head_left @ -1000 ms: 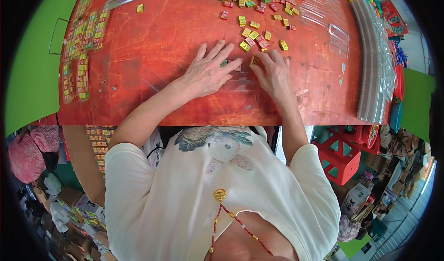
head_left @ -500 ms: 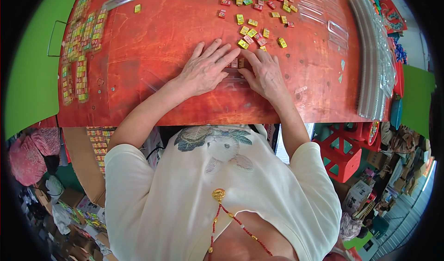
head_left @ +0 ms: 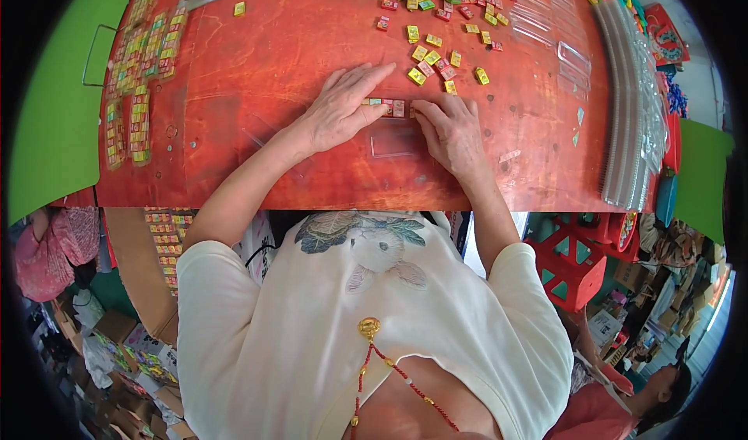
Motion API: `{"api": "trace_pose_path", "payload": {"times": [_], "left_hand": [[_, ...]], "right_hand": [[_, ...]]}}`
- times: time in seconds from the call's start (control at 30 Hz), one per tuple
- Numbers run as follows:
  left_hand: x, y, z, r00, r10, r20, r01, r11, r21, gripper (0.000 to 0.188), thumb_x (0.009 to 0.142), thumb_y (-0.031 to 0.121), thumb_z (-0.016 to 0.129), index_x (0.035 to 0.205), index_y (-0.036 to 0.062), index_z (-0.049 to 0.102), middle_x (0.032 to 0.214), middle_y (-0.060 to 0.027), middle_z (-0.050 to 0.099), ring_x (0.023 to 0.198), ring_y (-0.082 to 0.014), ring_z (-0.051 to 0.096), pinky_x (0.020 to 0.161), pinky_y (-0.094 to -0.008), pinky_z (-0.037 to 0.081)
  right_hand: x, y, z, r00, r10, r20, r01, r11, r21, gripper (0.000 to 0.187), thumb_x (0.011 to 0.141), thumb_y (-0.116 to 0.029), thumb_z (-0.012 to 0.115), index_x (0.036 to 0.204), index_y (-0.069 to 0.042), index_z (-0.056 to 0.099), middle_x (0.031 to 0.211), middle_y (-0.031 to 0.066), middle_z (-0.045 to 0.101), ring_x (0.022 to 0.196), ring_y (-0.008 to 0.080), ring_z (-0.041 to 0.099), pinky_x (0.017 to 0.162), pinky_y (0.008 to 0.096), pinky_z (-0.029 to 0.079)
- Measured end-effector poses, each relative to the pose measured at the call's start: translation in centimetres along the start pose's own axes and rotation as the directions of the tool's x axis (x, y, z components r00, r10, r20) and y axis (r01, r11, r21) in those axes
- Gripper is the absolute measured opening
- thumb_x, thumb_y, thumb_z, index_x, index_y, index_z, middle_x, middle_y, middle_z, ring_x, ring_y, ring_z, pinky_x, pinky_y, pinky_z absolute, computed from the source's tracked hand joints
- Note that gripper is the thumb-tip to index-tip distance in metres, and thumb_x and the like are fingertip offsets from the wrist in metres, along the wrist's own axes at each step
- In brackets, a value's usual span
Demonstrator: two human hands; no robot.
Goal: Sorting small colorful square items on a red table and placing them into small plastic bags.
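Note:
A short row of small red and yellow boxes lies on the red table between my hands. My left hand rests at its left end, fingers stretched out and the thumb along the row's near side; it covers part of the row. At the right end, my right hand has curled fingers, thumb and forefinger closed at a small box that is mostly hidden. Just nearer to me lies a shallow clear plastic tray. Beyond my right hand are loose yellow and red boxes.
Filled clear trays of boxes line the table's left side. Empty clear trays lie at the far right, beside a long stack of clear plastic. A red stool stands below right. Another person shows at the lower right.
My left hand has drawn back to the left, uncovering more of the row. My right hand stays at the right end. Another person has come into view at the lower right.

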State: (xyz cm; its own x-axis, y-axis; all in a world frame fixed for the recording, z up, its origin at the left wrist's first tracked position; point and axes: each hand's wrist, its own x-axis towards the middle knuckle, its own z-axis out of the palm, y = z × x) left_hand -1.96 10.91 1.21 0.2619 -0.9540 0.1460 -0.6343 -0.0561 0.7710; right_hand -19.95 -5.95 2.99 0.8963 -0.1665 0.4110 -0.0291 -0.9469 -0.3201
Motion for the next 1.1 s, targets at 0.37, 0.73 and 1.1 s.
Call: {"api": "trace_pose_path", "payload": {"times": [0.37, 0.73, 1.1], "left_hand": [[0.0, -0.3, -0.6, 0.994, -0.110, -0.010, 0.104, 0.957, -0.270, 0.068, 0.100, 0.049, 0.045, 0.154, 0.0090, 0.035, 0.149, -0.0159, 0.047, 0.138, -0.0336, 0.037, 0.117, -0.0436, 0.024], [0.0, 0.3, -0.9, 0.984, -0.180, 0.012, 0.163, 0.858, -0.486, 0.068, 0.102, 0.049, 0.044, 0.155, 0.0075, 0.032, 0.151, -0.0155, 0.046, 0.143, -0.0295, 0.035, 0.118, -0.0421, 0.024], [0.3, -1.0, -1.0, 0.981, 0.170, -0.094, -0.145, 0.964, 0.224, 0.055, 0.085, 0.019, 0.069, 0.136, 0.0058, 0.053, 0.133, -0.0214, 0.055, 0.126, -0.0394, 0.051, 0.108, -0.0493, 0.039]], "right_hand": [[-0.8, -0.1, 0.6, 0.994, 0.107, -0.005, -0.106, 0.993, 0.060, 0.018, 0.086, -0.009, 0.071, 0.104, -0.010, 0.071, 0.093, 0.0038, 0.066, 0.087, 0.0216, 0.063, 0.079, 0.0362, 0.042], [-1.0, -0.5, 0.0, 0.996, 0.084, 0.003, -0.084, 0.996, -0.002, 0.026, 0.086, -0.014, 0.072, 0.112, -0.012, 0.069, 0.095, 0.0035, 0.063, 0.089, 0.0217, 0.061, 0.080, 0.0373, 0.042], [1.6, -1.8, 2.2, 0.988, 0.121, 0.101, -0.121, 0.993, -0.012, 0.034, 0.089, -0.015, 0.067, 0.122, -0.005, 0.065, 0.107, 0.0134, 0.062, 0.100, 0.0314, 0.060, 0.089, 0.0430, 0.043]]}}
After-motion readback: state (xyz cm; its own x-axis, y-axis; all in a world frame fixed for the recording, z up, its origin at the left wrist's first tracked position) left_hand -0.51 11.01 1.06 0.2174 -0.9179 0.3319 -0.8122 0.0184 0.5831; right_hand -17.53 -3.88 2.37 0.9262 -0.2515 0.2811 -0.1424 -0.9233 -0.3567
